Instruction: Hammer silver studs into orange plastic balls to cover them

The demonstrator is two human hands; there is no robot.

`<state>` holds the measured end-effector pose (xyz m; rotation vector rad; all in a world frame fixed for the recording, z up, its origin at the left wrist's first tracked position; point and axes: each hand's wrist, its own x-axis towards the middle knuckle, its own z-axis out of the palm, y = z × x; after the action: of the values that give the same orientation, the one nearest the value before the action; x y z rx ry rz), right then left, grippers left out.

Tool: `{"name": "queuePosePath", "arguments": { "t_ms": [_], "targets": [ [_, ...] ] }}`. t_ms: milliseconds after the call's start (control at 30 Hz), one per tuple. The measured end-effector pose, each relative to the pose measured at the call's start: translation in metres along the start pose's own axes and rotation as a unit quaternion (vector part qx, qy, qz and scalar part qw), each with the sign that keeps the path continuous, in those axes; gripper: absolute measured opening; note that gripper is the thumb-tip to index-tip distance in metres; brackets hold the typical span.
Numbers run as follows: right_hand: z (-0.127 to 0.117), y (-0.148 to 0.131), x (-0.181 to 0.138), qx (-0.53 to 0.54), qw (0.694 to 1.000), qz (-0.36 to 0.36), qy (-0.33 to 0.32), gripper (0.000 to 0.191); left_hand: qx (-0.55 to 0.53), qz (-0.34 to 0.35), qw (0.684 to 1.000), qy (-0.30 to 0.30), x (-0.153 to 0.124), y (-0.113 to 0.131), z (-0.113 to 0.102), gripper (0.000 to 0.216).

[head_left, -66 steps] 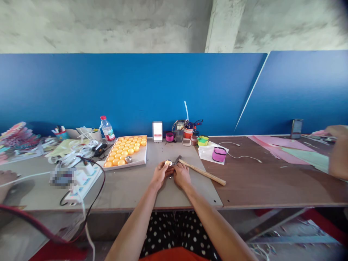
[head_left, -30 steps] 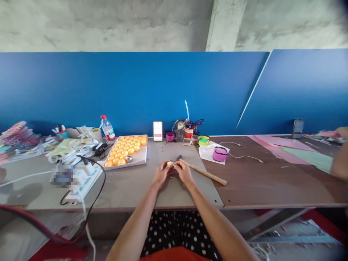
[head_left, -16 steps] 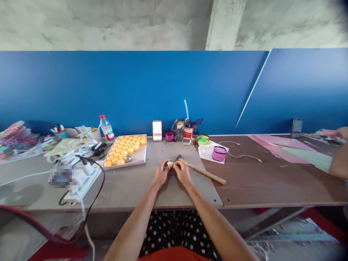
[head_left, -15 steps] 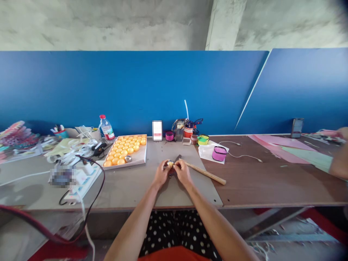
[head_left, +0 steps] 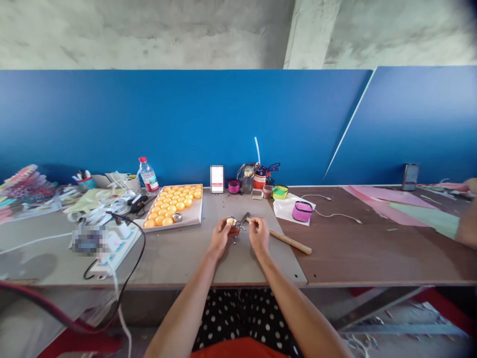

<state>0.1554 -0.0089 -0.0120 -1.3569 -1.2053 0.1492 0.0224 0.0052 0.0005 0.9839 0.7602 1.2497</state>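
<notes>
My left hand (head_left: 220, 235) is closed on a small orange ball (head_left: 231, 222) with a shiny metal piece on it, held just above the table. My right hand (head_left: 259, 233) sits a little to the right, its fingers pinched together; what they hold is too small to make out. A hammer with a wooden handle (head_left: 286, 239) lies on the table behind my right hand, head toward the ball. A white tray (head_left: 194, 216) with several orange balls stands to the left, one silvery ball (head_left: 178, 217) among them.
Cups and small containers (head_left: 257, 181) line the blue wall. A pink pouch (head_left: 301, 211) on white paper lies right. A power strip (head_left: 112, 246), cables and a water bottle (head_left: 148, 176) crowd the left. Another person's arm (head_left: 467, 219) shows at the far right, near pink paper sheets (head_left: 387, 199).
My right hand has drawn away from the ball to the right, fingers pinched. Before, both hands were together on the ball. My left hand keeps its hold.
</notes>
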Motion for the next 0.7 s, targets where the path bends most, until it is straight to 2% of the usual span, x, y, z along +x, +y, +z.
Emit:
{"name": "queuePosePath", "arguments": {
  "t_ms": [133, 367, 533, 700],
  "targets": [
    [-0.002, 0.006, 0.002, -0.135, 0.991, 0.003, 0.000, 0.020, -0.048, -0.021, 0.999, -0.001, 0.001, 0.002, 0.000, 0.037],
    [-0.004, 0.001, 0.005, -0.241, 0.967, 0.051, -0.069, 0.026, -0.115, -0.049, 0.992, -0.003, 0.000, 0.007, 0.000, 0.034],
    [-0.012, 0.001, 0.010, -0.328, 0.936, 0.044, -0.122, 0.029, -0.146, -0.060, 0.987, -0.004, 0.000, 0.009, 0.000, 0.033],
    [-0.021, 0.006, 0.013, -0.407, 0.896, 0.039, -0.174, 0.024, -0.108, -0.048, 0.993, -0.015, -0.002, 0.011, 0.001, 0.026]
  ]
}}
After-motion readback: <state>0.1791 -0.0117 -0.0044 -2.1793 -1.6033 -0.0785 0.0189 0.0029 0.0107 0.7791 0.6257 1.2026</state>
